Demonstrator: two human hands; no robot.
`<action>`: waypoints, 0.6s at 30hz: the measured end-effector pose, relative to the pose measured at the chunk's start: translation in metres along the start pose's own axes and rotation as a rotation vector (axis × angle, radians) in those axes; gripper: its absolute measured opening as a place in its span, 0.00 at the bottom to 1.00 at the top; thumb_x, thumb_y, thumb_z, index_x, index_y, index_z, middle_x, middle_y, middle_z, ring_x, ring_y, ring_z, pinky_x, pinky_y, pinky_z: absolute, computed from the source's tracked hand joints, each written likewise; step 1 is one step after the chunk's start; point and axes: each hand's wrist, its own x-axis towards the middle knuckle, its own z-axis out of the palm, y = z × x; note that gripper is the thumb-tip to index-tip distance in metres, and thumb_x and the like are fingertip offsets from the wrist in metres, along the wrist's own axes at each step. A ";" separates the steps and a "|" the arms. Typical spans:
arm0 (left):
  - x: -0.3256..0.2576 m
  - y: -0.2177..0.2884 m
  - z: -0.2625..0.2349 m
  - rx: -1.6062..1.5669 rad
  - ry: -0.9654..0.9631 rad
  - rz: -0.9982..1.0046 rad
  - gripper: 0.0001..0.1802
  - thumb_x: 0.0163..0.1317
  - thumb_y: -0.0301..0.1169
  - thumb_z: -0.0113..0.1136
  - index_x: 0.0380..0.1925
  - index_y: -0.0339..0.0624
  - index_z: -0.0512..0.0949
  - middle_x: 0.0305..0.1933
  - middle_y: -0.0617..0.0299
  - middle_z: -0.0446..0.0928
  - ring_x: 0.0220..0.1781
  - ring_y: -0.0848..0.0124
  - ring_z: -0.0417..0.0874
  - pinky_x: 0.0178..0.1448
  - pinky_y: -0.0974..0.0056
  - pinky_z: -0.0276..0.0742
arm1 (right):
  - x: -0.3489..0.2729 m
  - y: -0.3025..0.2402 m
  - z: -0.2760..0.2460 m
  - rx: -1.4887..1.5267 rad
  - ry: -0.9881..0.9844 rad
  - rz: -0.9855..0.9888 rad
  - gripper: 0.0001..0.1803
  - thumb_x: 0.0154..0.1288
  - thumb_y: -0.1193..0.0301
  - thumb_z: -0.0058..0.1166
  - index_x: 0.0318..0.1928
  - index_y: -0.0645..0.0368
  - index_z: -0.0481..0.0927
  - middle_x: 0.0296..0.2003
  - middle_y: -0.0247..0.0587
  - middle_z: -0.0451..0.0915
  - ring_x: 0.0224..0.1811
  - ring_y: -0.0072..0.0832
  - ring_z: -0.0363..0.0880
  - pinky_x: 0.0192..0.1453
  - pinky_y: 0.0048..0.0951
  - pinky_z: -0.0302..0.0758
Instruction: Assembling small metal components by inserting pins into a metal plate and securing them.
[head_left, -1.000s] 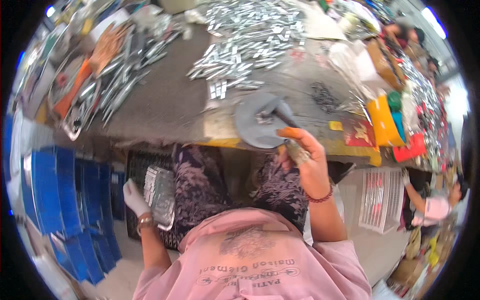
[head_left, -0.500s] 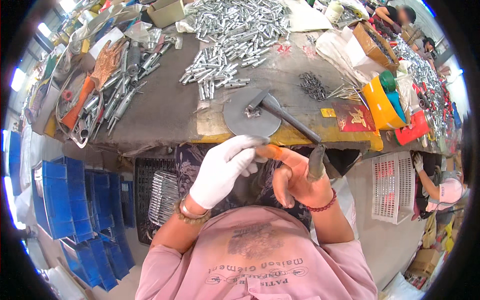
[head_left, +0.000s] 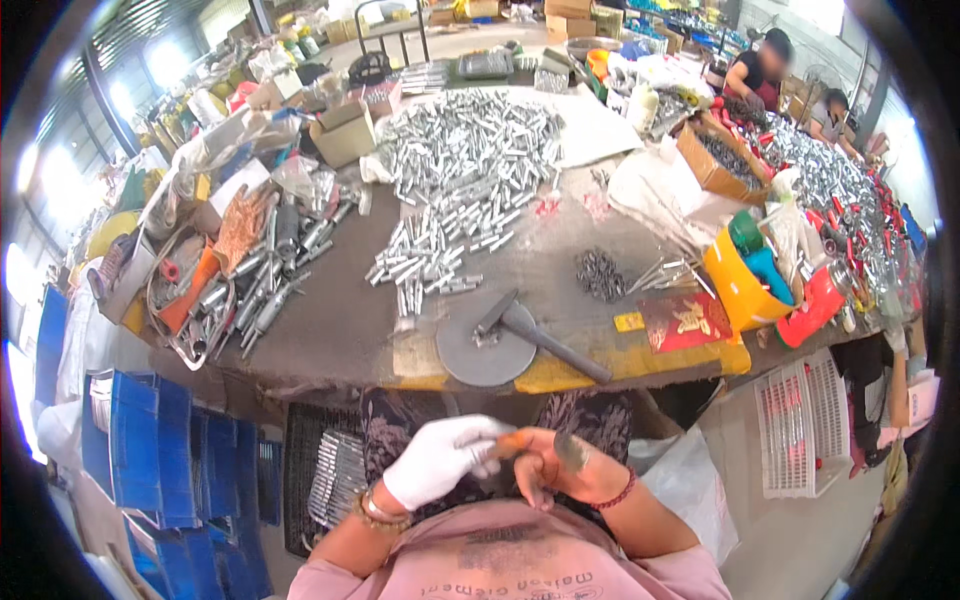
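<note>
My left hand (head_left: 443, 461), in a white glove, is in front of my lap with its fingertips closed around the orange finger cot (head_left: 514, 441) on my right index finger. My right hand (head_left: 588, 474) is bare apart from coverings on its fingers; a grey-green cot (head_left: 571, 452) sits on the thumb. Its other fingers are loosely bent, apart, with nothing visible in them. Beyond both hands, a hammer (head_left: 553, 342) rests with its head on a round grey metal plate (head_left: 462, 354) at the table's near edge.
Silver metal tubes (head_left: 470, 150) are heaped on the table (head_left: 335, 300). Loose tools and rods (head_left: 265, 290) lie left, near small dark parts (head_left: 600, 275) and a yellow container (head_left: 745, 280) at right. Blue bins (head_left: 150, 450), a black crate (head_left: 297, 490) and a white basket (head_left: 800, 425) stand below. Co-workers are at far right.
The view has tilted up, showing more of the room. Both hands are drawn closer to my body, and the right hand has turned with its thumb folded inward. The hammer stays on the plate.
</note>
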 end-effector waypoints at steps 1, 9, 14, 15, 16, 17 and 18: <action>-0.002 -0.003 0.001 0.023 0.001 0.003 0.14 0.82 0.29 0.61 0.59 0.33 0.85 0.44 0.62 0.88 0.41 0.75 0.87 0.49 0.67 0.85 | 0.000 0.008 -0.010 0.024 -0.035 0.011 0.56 0.74 0.26 0.51 0.77 0.66 0.69 0.34 0.38 0.84 0.32 0.23 0.83 0.39 0.24 0.81; -0.008 -0.015 -0.011 0.014 -0.058 -0.063 0.07 0.79 0.25 0.63 0.50 0.35 0.86 0.39 0.64 0.86 0.39 0.77 0.85 0.46 0.67 0.84 | -0.001 0.023 -0.019 0.045 -0.040 0.048 0.41 0.85 0.38 0.46 0.74 0.63 0.75 0.34 0.41 0.83 0.33 0.25 0.85 0.32 0.23 0.76; -0.013 -0.009 -0.002 0.417 -0.048 0.219 0.06 0.75 0.25 0.64 0.46 0.35 0.86 0.36 0.61 0.84 0.37 0.75 0.83 0.45 0.64 0.82 | -0.009 0.026 -0.017 0.162 -0.035 0.100 0.33 0.89 0.49 0.50 0.74 0.66 0.73 0.34 0.40 0.83 0.34 0.25 0.86 0.37 0.25 0.79; -0.014 -0.011 -0.001 0.462 -0.013 0.248 0.07 0.74 0.25 0.64 0.46 0.35 0.86 0.36 0.60 0.84 0.37 0.74 0.84 0.45 0.64 0.82 | -0.012 0.023 -0.012 0.121 -0.034 0.096 0.33 0.89 0.50 0.51 0.74 0.67 0.73 0.34 0.40 0.84 0.33 0.25 0.86 0.35 0.24 0.79; -0.014 -0.014 0.000 0.461 -0.026 0.241 0.07 0.74 0.25 0.64 0.46 0.35 0.86 0.36 0.60 0.84 0.37 0.74 0.84 0.45 0.64 0.82 | -0.013 0.022 -0.008 0.082 -0.029 0.091 0.33 0.88 0.50 0.52 0.74 0.68 0.73 0.34 0.39 0.84 0.33 0.25 0.87 0.34 0.23 0.79; -0.013 -0.019 -0.001 0.315 -0.023 0.138 0.07 0.72 0.25 0.65 0.46 0.35 0.86 0.37 0.59 0.85 0.37 0.73 0.84 0.45 0.64 0.82 | -0.013 0.023 -0.009 0.094 -0.016 0.087 0.33 0.88 0.50 0.52 0.74 0.68 0.73 0.34 0.39 0.84 0.33 0.25 0.87 0.34 0.23 0.79; -0.014 -0.026 -0.001 0.167 -0.027 0.026 0.08 0.70 0.24 0.65 0.46 0.35 0.87 0.37 0.58 0.85 0.37 0.71 0.84 0.44 0.64 0.82 | -0.014 0.027 -0.008 0.138 -0.070 0.091 0.34 0.87 0.50 0.53 0.75 0.68 0.73 0.34 0.39 0.84 0.32 0.25 0.88 0.32 0.23 0.79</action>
